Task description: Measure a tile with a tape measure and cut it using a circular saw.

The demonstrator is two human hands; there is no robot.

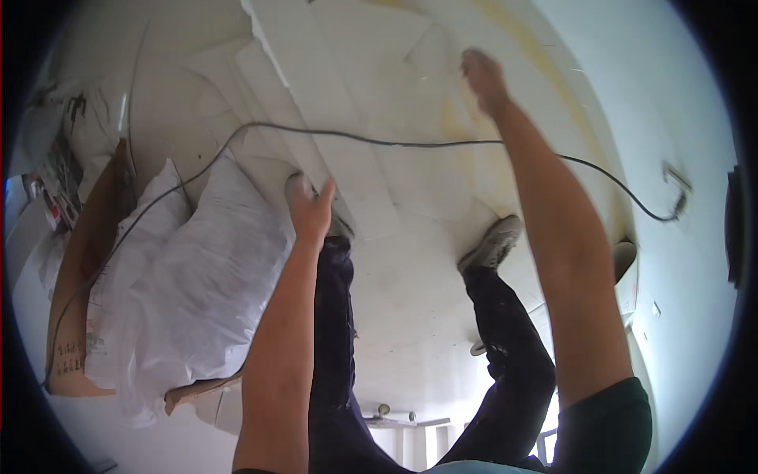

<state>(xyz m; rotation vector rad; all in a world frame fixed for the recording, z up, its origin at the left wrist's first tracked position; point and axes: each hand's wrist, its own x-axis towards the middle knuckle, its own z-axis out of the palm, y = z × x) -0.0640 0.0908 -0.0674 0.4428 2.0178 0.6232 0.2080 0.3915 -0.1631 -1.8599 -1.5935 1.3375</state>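
Note:
My right hand [484,82] reaches far forward above the pale sheets [426,178] that cover the floor. Its fingers are smeared by motion, and a dark patch shows at their tips; I cannot make out whether it is something held. My left hand [311,209] hangs lower, over my left shoe [341,227], its thumb apart from the fingers and nothing visible in it. A thin dark cable [379,142] runs across the floor beyond my left hand and passes behind my right forearm.
White plastic bags [197,268], stuffed full, stand at the left beside a brown cardboard box [95,229]. The cable ends at a socket [677,197] on the pale right wall. My right shoe [493,243] stands on the sheets. A raised strip [312,110] crosses them.

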